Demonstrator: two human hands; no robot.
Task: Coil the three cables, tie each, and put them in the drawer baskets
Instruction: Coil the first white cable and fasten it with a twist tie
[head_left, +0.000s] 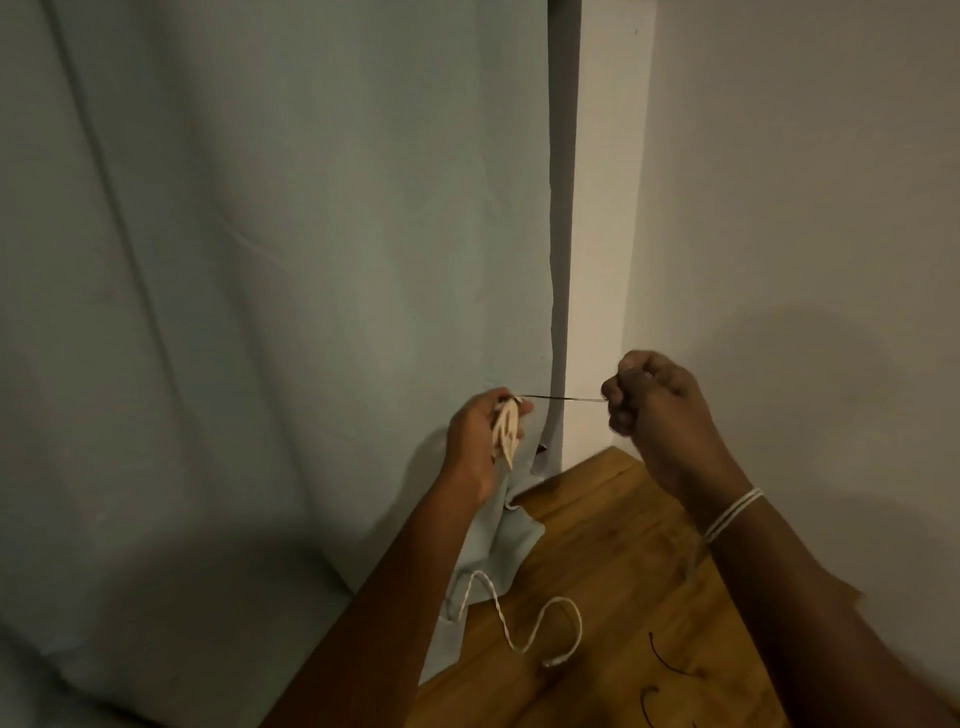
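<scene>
While the left hand (480, 431) grips the coiled cable (506, 428) — the right hand (649, 400) pulls its tie (561, 398).

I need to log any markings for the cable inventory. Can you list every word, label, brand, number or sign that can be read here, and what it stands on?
None can be read.
Coiled cable in the left hand: no print shows.
Thin tie pulled by the right hand: bare.
Loose white cable on the wooden table: its connector is too small to tell.
Curtain and wall: plain.
</scene>
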